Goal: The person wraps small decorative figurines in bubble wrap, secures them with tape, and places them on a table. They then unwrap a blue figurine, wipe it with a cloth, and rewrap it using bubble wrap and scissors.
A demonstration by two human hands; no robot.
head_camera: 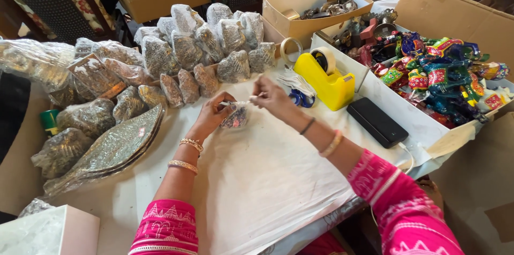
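Many wrapped pieces lie piled at eleven o'clock, while the left hand and right hand pinch one small bag, many bright toys unwrapped at two o'clock.

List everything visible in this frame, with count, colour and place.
small wrapped piece: one, clear plastic over dark metal, between both hands
wrapped pieces: many, grey-bronze in plastic, piled at table's far left
tape dispenser: one, yellow, right of hands
flat device: one, black, right of dispenser
painted ornaments: many, multicoloured, in box at right
cardboard box: one, tan, holding metal pieces, far side
table cover: one, white
left hand: holds the piece
right hand: pinches its top
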